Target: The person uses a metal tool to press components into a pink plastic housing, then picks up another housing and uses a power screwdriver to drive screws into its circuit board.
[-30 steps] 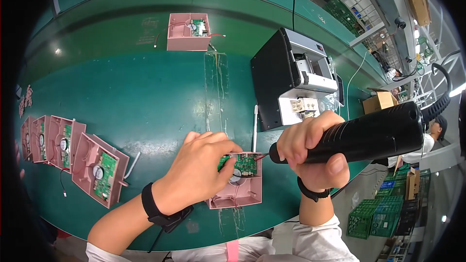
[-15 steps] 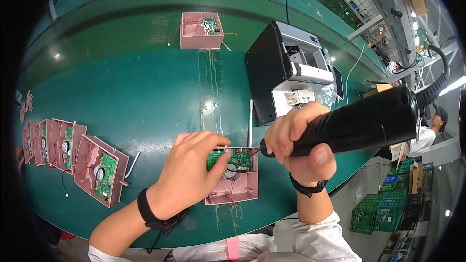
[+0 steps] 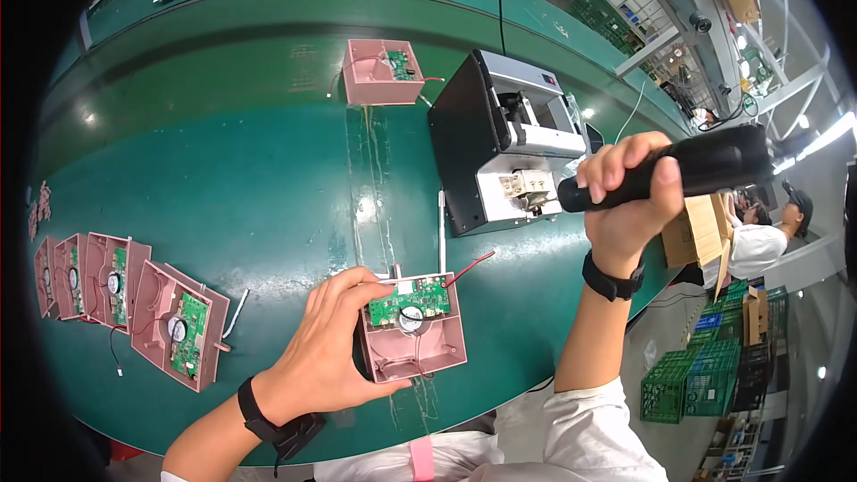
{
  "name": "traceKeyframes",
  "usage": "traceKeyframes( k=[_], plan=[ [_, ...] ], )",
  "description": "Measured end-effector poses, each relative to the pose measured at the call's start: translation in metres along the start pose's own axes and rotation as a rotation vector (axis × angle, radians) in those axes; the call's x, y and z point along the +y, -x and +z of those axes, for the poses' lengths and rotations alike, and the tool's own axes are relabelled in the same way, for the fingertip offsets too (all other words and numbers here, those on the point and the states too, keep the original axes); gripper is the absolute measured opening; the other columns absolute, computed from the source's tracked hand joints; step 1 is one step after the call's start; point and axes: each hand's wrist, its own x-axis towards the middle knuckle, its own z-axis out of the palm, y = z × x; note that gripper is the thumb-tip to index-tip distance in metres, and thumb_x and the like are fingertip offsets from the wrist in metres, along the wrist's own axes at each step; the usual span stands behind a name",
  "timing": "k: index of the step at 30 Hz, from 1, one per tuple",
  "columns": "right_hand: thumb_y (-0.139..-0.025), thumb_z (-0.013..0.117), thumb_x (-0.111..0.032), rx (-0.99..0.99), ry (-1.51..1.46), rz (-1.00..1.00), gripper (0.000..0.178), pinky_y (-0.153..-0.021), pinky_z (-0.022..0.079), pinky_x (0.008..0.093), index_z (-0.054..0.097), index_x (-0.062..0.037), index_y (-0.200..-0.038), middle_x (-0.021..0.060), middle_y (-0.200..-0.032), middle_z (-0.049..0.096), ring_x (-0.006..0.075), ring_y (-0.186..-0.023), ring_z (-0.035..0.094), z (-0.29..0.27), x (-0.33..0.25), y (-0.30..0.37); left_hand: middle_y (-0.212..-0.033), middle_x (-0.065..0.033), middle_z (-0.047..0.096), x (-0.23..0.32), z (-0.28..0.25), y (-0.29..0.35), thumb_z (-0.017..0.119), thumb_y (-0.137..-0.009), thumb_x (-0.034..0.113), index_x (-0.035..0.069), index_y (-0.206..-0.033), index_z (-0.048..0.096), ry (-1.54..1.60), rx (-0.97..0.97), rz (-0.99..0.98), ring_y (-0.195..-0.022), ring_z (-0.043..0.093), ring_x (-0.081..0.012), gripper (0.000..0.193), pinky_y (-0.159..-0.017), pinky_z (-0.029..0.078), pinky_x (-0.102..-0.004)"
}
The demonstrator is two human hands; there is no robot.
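Four open pink housings (image 3: 138,290) lean in a row, left side of worktop (image 3: 241,178). Left hand (image 3: 312,357): forearm angled in from lower left, fingers at far edge, thumb along near edge, gripping the pink casing (image 3: 442,341) at worktop's near middle. Black-sided machine (image 3: 469,152) beyond. Right hand (image 3: 629,192): raised, forearm steep, fingers wrapped round black cylindrical tool (image 3: 714,162), tool near level.

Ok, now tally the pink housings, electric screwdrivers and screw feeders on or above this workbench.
Pink housings: 6 (4 grouped at left, 1 in the left hand, 1 farther back)
Black electric screwdriver: 1, in the right hand
Black-and-silver screw feeder: 1
Total: 8
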Motion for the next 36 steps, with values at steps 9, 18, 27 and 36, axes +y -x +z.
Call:
traceKeyframes(
  k=[9, 18, 27, 36],
  plan=[
    [-0.099, 0.059, -0.053, -0.096, -0.125, 0.183, 0.045, -0.053, 0.044, 0.0351, 0.049, -0.0098, -0.089, 0.0022, -0.065, 0.049, 0.0156, -0.048, 0.046, 0.008, -0.004, 0.014, -0.145, -0.0182, 0.048, 0.007, -0.007, -0.004, 0.099, -0.060, 0.027, 0.009, -0.150, 0.043, 0.005, 0.007, -0.024, -0.137, 0.045, -0.0409, 0.108, -0.115, 0.034, -0.0507],
    [-0.093, 0.074, -0.056, -0.448, -0.409, 0.109, 0.055, -0.053, 0.050, 0.0346, 0.050, -0.0069, -0.097, 0.0051, -0.070, 0.059, 0.0181, -0.054, 0.056, 0.103, -0.030, 0.067, -0.147, -0.0172, 0.047, 0.003, -0.006, -0.004, 0.100, -0.061, 0.028, 0.008, -0.153, 0.039, -0.017, -0.019, 0.011, -0.136, 0.044, -0.0395, 0.113, -0.111, 0.034, -0.0487],
    [-0.089, 0.080, -0.053, -0.464, -0.300, 0.291, 0.056, -0.056, 0.051, 0.0360, 0.052, -0.0055, -0.098, 0.0050, -0.071, 0.059, 0.0194, -0.056, 0.058, 0.122, -0.034, 0.074, -0.149, -0.0168, 0.046, 0.006, -0.006, -0.002, 0.100, -0.061, 0.029, 0.007, -0.156, 0.036, -0.026, -0.015, 0.001, -0.138, 0.043, -0.0392, 0.116, -0.114, 0.032, -0.0493],
    [-0.087, 0.084, -0.052, -0.495, -0.283, 0.284, 0.056, -0.056, 0.051, 0.0356, 0.053, -0.0050, -0.093, 0.0053, -0.069, 0.060, 0.0193, -0.057, 0.060, 0.123, -0.025, 0.079, -0.151, -0.0169, 0.045, 0.005, -0.007, 0.000, 0.099, -0.063, 0.030, 0.007, -0.156, 0.036, -0.029, -0.010, 0.002, -0.140, 0.043, -0.0382, 0.115, -0.114, 0.031, -0.0497]
  ],
)
